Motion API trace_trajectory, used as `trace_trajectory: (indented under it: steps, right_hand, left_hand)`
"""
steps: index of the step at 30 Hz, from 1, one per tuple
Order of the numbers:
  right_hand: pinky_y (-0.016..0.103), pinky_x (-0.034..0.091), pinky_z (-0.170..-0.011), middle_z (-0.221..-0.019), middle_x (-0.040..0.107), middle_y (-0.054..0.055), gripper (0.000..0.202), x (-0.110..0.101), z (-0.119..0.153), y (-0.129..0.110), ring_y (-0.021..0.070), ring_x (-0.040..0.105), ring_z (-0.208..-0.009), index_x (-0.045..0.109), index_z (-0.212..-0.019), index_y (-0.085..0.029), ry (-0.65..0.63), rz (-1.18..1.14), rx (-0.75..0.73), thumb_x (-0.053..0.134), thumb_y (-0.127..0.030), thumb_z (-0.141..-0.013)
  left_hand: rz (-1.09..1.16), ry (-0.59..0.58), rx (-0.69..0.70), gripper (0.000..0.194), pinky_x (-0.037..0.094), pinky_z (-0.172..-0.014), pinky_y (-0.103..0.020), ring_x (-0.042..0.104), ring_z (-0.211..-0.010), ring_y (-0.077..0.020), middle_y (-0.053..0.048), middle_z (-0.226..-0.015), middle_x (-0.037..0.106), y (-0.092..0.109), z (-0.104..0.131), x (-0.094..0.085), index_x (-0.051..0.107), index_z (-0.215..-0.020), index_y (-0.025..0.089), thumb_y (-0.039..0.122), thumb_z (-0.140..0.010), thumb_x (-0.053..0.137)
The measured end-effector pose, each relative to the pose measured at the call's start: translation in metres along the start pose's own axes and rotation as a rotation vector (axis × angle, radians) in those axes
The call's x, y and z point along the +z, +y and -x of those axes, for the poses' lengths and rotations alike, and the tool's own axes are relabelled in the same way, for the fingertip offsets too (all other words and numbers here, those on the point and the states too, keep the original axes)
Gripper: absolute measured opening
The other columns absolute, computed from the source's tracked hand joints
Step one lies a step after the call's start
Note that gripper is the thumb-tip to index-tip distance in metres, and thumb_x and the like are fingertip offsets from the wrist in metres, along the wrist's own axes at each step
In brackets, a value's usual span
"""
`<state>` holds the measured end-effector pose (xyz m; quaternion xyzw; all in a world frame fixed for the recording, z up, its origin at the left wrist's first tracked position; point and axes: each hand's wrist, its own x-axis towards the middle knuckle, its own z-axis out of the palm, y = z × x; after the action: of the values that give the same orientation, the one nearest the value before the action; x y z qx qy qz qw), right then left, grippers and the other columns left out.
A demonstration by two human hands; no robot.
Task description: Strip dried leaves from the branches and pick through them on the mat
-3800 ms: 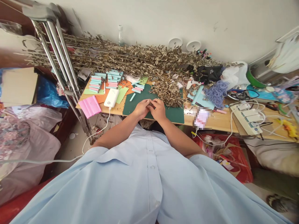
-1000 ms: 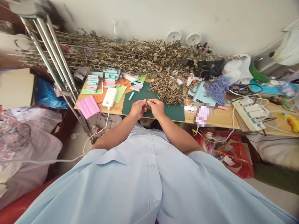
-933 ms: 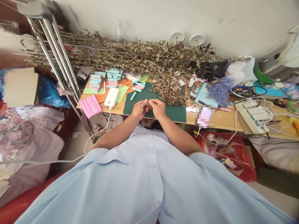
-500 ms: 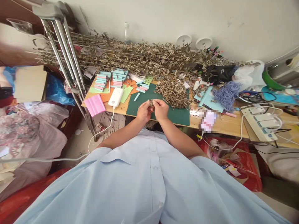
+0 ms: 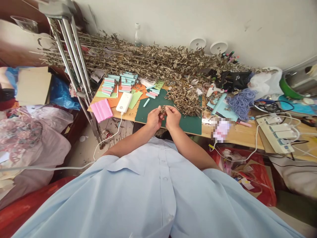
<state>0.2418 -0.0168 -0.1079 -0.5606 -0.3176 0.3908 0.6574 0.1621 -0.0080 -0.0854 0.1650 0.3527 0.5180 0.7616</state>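
Over the front edge of a dark green mat (image 5: 146,114), my left hand (image 5: 155,118) and my right hand (image 5: 172,117) meet, both closed on one small clump of dried leaves (image 5: 163,109). The clump shows between the thumbs and fingertips; the rest of it is hidden in the fingers. Just beyond my right hand lies a loose heap of dried leaves (image 5: 184,100). A single pale blue paper roll (image 5: 146,102) rests on the mat to the left, with several blue and pink paper rolls (image 5: 127,81) stacked farther back.
Dried leafy stalks (image 5: 153,59) run along the wall. At the left are a white power bank (image 5: 124,101), pink paper (image 5: 101,110) and metal crutches (image 5: 71,49). On the right lie purple yarn (image 5: 241,102), a glue gun (image 5: 214,90), a phone (image 5: 221,129) and a power strip (image 5: 276,134).
Both hands stay together on the clump of leaves, with the fingers slightly shifted. The whole view has moved a little, so things appear slightly farther right.
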Motion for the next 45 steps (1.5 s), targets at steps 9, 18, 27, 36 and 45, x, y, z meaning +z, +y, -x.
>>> trace_trajectory:
  steps: [9,18,27,36,45]
  right_hand:
    - [0.029,0.053,-0.051,-0.068,0.066,-0.002,0.031,-0.008,-0.019,0.003,0.0137,0.058,-0.056,0.07,-0.092,-0.021,0.041,-0.234,0.173,0.08,-0.046,-0.078]
    - [0.037,0.06,-0.081,-0.095,0.076,0.004,0.019,-0.026,-0.015,-0.01,0.0201,0.07,-0.086,0.079,-0.098,-0.025,-0.259,0.297,-0.323,0.071,-0.041,-0.09]
    - [0.041,0.055,-0.102,-0.114,0.072,0.007,0.013,-0.039,-0.027,-0.002,0.0224,0.069,-0.106,0.083,-0.096,-0.028,-0.354,0.61,-0.467,0.072,-0.032,-0.091]
    - [0.047,0.052,-0.109,-0.115,0.08,0.0,0.028,-0.041,-0.025,-0.014,0.0247,0.073,-0.11,0.081,-0.112,-0.032,-0.523,0.427,-0.119,0.075,-0.026,-0.084]
    - [0.034,0.054,-0.087,-0.093,0.079,0.001,0.024,-0.04,-0.025,-0.016,0.0196,0.068,-0.084,0.082,-0.104,-0.027,-0.503,0.589,-0.249,0.071,-0.024,-0.084]
  left_hand:
    - [0.03,-0.023,-0.007,0.028,0.043,-0.05,-0.022,0.048,-0.047,-0.0062,0.002,-0.064,0.06,0.003,0.0,-0.007,0.061,-0.083,0.015,0.037,-0.092,0.076]
    - [-0.235,0.057,-0.077,0.022,0.056,-0.056,-0.026,0.066,-0.052,-0.0135,-0.002,-0.068,0.068,0.012,-0.02,-0.022,0.066,-0.098,0.015,0.03,-0.088,0.078]
    - [-0.308,-0.087,-0.117,0.03,0.06,-0.062,-0.027,0.069,-0.058,-0.0142,-0.005,-0.073,0.071,0.016,-0.015,-0.023,0.068,-0.091,0.012,0.04,-0.088,0.079]
    - [-0.392,-0.141,-0.091,0.03,0.059,-0.058,-0.022,0.072,-0.059,-0.0149,-0.008,-0.072,0.074,0.018,-0.02,-0.032,0.072,-0.095,0.01,0.033,-0.082,0.086]
    - [-0.484,-0.199,-0.07,0.032,0.052,-0.048,-0.021,0.064,-0.049,-0.0119,-0.008,-0.071,0.073,0.021,-0.019,-0.032,0.072,-0.087,0.01,0.039,-0.082,0.085]
